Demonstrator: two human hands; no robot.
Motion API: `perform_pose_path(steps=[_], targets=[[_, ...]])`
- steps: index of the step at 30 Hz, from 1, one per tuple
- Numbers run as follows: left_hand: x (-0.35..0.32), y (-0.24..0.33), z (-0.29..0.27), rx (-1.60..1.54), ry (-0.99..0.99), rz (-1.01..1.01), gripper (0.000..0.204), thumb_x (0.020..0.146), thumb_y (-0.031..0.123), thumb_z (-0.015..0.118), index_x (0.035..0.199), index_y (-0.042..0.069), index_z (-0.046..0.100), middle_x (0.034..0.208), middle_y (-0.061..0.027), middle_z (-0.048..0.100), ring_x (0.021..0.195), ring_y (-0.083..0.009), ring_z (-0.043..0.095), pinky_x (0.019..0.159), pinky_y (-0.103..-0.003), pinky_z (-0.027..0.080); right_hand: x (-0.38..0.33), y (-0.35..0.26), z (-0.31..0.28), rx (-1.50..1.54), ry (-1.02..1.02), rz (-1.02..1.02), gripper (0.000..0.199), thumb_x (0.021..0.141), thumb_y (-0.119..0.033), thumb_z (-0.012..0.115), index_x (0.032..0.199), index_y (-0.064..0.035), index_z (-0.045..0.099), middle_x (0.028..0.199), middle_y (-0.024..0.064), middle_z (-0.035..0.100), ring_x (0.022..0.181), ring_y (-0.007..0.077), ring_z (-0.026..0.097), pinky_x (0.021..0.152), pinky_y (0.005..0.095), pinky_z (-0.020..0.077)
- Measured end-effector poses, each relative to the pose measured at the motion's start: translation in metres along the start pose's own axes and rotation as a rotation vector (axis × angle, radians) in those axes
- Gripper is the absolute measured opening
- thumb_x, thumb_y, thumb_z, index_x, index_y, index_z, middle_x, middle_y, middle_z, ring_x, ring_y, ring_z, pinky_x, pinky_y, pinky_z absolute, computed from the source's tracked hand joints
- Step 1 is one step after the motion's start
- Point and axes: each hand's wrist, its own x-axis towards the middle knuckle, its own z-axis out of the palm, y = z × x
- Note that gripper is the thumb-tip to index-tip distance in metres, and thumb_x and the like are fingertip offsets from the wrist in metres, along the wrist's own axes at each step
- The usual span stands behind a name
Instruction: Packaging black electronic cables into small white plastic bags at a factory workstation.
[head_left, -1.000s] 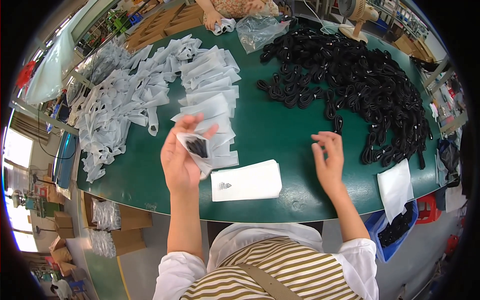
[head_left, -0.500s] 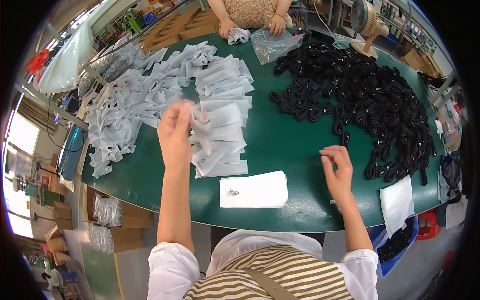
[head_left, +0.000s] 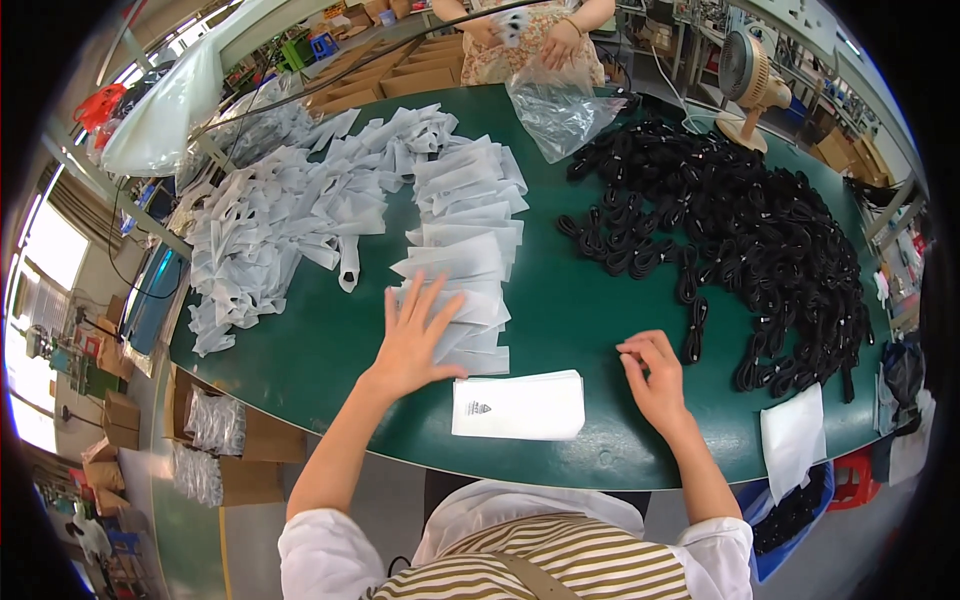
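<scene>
My left hand is open, fingers spread, over the near end of a row of overlapping white translucent pouches. I cannot tell whether its fingertips touch them. A single pouch lies at the edge of the left heap, just beyond that hand. Below the row sits a flat stack of white pouches with a small dark print. My right hand hovers right of the stack, fingers loosely bent, thumb apart, nothing visible in it. Closest to it among the black goods is a coiled black cable.
A large heap of pouches covers the table's left; coiled black cables fill the right. Across the table a person's hand rests by a clear plastic bag. A fan stands far right; a white sheet overhangs the near-right edge.
My left hand has let go of a pouch and come nearer, fingers now spread. My right hand has moved slightly left relative to the table. The other person's bundle is lifted off the table.
</scene>
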Motion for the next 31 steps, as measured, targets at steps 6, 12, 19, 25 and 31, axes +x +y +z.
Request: perform_pose_path(steps=[6,12,19,25,31], targets=[[0.001,-0.028,0.017,0.101,-0.080,-0.017,0.102,0.070,0.041,0.083,0.155,0.023,0.029,0.161,-0.0116,0.020,0.149,-0.0386,0.013,0.113,-0.063,0.025,0.006,0.024,-0.023,-0.474,0.239,-0.150,0.018,0.084,-0.002,0.069,0.101,-0.0033,0.066,0.109,0.0145,0.058,0.094,0.0314,0.059,0.076,0.0380,0.0497],[0.054,-0.061,0.039,0.041,0.003,0.025,0.097,0.072,0.042,0.081,0.154,0.027,0.030,0.160,-0.0099,0.023,0.149,-0.0380,0.016,0.109,-0.066,0.029,0.005,0.044,-0.035,-0.867,0.274,0.003,0.033,0.082,-0.006,0.072,0.113,-0.0026,0.061,0.125,0.0225,0.051,0.109,0.0391,0.054,0.084,0.0412,0.0488],[0.106,-0.096,0.053,0.084,0.030,0.042,0.094,0.074,0.042,0.080,0.153,0.029,0.031,0.160,-0.0094,0.023,0.149,-0.0378,0.015,0.108,-0.064,0.032,0.004,0.069,-0.031,-0.683,0.276,0.087,0.040,0.082,-0.001,0.069,0.121,-0.0035,0.059,0.125,0.0199,0.050,0.105,0.0393,0.058,0.084,0.0447,0.0508],[0.126,-0.091,0.059,0.297,-0.009,-0.099,0.092,0.076,0.039,0.080,0.153,0.029,0.032,0.161,-0.0115,0.020,0.149,-0.0392,0.013,0.107,-0.067,0.031,0.000,0.064,-0.029,-0.557,0.347,0.161,0.041,0.082,0.003,0.061,0.122,-0.0034,0.059,0.117,0.0200,0.053,0.102,0.0360,0.059,0.083,0.0427,0.0515],[0.097,-0.045,0.057,0.019,0.133,0.056,0.086,0.088,0.031,0.072,0.157,0.022,0.021,0.164,-0.0146,0.008,0.150,-0.0424,0.009,0.109,-0.075,0.019,-0.011,0.058,-0.036,-0.341,0.093,0.379,0.057,0.082,-0.001,0.062,0.137,-0.0085,0.049,0.116,0.0205,0.055,0.101,0.0347,0.061,0.088,0.0405,0.0512]])
